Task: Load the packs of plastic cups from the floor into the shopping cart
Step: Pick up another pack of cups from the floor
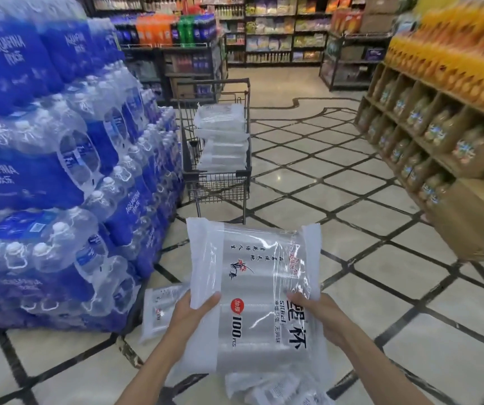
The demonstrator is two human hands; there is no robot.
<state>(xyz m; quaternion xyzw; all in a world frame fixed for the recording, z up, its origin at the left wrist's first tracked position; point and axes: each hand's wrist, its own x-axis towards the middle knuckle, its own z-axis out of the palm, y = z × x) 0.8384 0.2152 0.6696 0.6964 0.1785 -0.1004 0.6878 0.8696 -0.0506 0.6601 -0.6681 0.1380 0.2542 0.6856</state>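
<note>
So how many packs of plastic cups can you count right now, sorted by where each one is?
Held in both hands: 1, the held pack, gripped by the left hand and right hand.
On the floor: at least 2, the pack by the water and the pack below the hands.
In the shopping cart: about 4, the stacked packs, edges blurred.
Total: about 7.

Floor packs (276, 387) — cut off below

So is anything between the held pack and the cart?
Nothing visible: bare tiled floor lies between the held pack, gripped by the left hand and right hand, and the shopping cart.
</note>
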